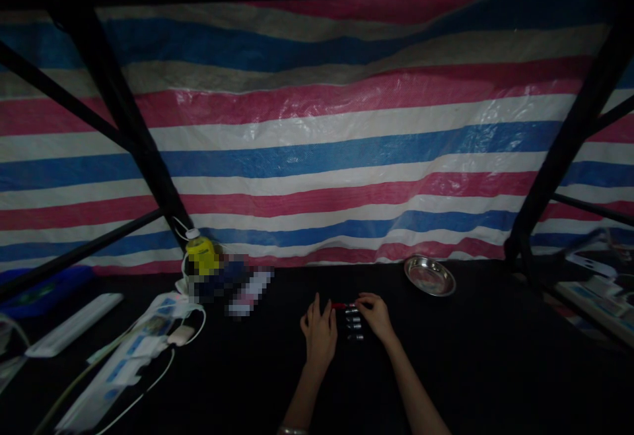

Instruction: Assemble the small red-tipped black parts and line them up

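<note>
A slim red stick-like piece (339,305) lies crosswise between my two hands above the black tabletop; its exact kind is too small and dark to make out. The thumb and fingers of my right hand (376,317) are pinched together at its right end. My left hand (319,334) rests at its left end with the fingers spread, and I cannot tell whether they touch it. Just below, between the hands, several short dark cylindrical pieces (353,326) with shiny ends lie in a column on the table.
A round metal dish (430,276) sits at the back right. Leftward are a blurred-out item (250,293), a yellow bottle (201,253), a white power strip (123,369) with cables and a blue tray (49,293). Striped sheeting (347,158) hangs behind, between black frame posts (555,151).
</note>
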A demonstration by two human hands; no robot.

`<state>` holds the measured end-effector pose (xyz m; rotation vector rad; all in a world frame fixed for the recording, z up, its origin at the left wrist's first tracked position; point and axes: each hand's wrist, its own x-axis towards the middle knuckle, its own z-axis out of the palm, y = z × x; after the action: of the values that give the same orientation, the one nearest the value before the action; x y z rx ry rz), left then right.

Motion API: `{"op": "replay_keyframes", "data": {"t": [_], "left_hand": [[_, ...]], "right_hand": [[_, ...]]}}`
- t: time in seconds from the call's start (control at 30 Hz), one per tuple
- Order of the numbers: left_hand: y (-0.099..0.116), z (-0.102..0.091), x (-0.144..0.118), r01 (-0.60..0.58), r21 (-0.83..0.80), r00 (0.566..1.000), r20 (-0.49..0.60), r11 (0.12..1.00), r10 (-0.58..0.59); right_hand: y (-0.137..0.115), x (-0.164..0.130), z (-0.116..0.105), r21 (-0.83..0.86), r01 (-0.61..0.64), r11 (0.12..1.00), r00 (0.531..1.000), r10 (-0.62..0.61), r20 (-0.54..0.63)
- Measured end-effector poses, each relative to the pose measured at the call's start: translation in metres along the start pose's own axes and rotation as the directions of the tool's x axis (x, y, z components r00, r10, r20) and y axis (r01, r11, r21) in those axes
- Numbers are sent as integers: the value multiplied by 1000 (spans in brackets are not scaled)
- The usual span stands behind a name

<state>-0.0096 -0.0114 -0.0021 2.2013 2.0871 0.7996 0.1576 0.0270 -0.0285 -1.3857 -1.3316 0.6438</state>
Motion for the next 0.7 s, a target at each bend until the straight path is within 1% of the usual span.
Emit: {"op": "replay_keyframes", "data": {"t": [0.13, 0.37, 0.7], "left_hand": [[0, 1, 0, 25, 33, 1000, -10, 999, -25], [1, 2, 1, 59, 55, 998, 6, 997, -59], [0, 1, 1, 103, -49, 994, 34, 993, -102]], "right_hand": [[-3, -1, 0, -2, 0, 1000, 1000, 0, -4], [-5, -2, 0, -10, 5, 1000, 1000, -5, -28], [-4, -3, 0, -15, 54, 998, 998, -55, -40]]}}
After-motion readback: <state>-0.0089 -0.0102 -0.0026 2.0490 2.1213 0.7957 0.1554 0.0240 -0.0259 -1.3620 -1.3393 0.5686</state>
